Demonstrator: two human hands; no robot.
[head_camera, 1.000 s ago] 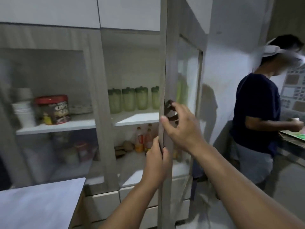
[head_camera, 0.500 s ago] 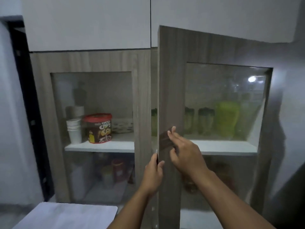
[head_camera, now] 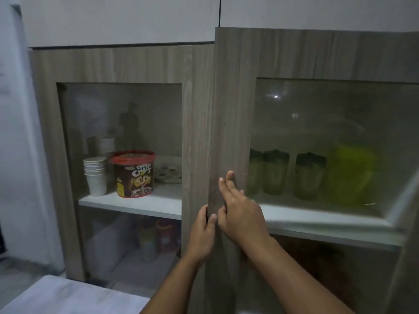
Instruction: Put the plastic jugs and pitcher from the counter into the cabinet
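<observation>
Three pale green plastic jugs with dark lids [head_camera: 275, 175] stand in a row on the cabinet's white shelf [head_camera: 317, 218], seen through the glass of the right door [head_camera: 229, 109]. A bright yellow-green pitcher [head_camera: 353, 175] stands to their right on the same shelf. The wood-grain door stands slightly ajar, its left edge still in front of the frame. My left hand [head_camera: 203, 232] grips that left edge. My right hand [head_camera: 240, 214] lies against the door's face with fingers stretched upward; the handle is hidden under it.
Behind the shut left glass door are a stack of white paper cups [head_camera: 95, 175] and a red-lidded Choco Chips tub [head_camera: 133, 175], with more containers on the shelf below. A white counter corner [head_camera: 68, 298] lies at the bottom left. White upper cabinets hang above.
The right door has swung from wide open to almost shut. My right hand went from holding the handle to lying on the door's face. The view turned left and the other person left it.
</observation>
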